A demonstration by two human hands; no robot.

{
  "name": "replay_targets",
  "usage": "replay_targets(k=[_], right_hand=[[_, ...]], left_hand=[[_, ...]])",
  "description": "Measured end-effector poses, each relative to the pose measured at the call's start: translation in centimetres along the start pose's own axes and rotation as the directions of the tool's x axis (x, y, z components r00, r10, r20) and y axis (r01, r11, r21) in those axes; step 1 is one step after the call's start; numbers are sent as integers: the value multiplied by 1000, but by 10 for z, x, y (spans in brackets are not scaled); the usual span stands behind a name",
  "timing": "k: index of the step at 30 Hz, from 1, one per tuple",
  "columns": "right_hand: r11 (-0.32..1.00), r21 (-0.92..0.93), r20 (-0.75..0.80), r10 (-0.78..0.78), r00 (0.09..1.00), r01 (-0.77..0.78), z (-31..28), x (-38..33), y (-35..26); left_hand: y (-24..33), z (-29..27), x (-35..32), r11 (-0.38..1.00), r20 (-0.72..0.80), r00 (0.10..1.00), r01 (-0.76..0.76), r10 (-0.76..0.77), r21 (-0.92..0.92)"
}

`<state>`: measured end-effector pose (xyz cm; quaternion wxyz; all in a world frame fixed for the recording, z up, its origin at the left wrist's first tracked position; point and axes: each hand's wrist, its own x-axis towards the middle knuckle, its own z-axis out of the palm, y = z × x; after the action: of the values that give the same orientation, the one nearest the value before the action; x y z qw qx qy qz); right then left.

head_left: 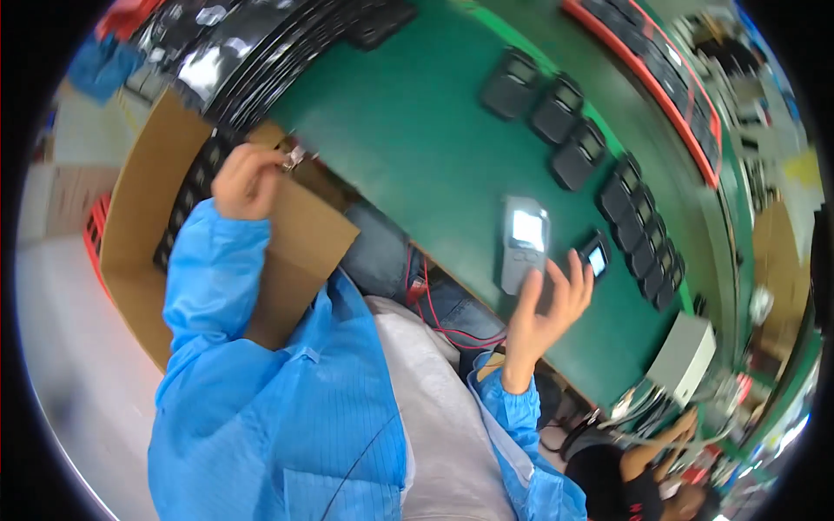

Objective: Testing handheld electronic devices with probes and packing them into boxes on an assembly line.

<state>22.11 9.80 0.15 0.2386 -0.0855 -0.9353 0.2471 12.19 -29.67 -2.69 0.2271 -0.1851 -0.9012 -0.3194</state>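
Observation:
My left hand [248, 181] is over an open cardboard box [300, 243], its fingers curled together. At the fingertips is a small shiny piece [296, 157], too blurred to name. My right hand [549, 314] is above the green table with thumb and fingers spread apart. Just beyond its thumb lies a grey handheld device [518, 271] with a bright lit screen; whether the thumb touches it, I cannot tell. A smaller black device [596, 255], screen also lit, is by the fingertips. Dark items [187, 195] in rows show inside the box.
Several black handheld devices [580, 154] stand in rows along the far side of the green table [391, 130]. Black plastic packs [278, 61] are stacked at upper left. A red-edged tray [643, 52], a pale box [683, 356] with cables and another person [643, 469] are at right.

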Motion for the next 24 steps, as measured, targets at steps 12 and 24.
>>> replay_targets(k=[12,24], right_hand=[[995,-103,21,-10,1000,13,6,-4,-3],[990,-140,0,22,1000,-22,10,-4,0]], left_hand=[[-250,-7,-305,3,336,51,990,-940,-142],[-204,18,-299,66,-57,97,914,-994,401]])
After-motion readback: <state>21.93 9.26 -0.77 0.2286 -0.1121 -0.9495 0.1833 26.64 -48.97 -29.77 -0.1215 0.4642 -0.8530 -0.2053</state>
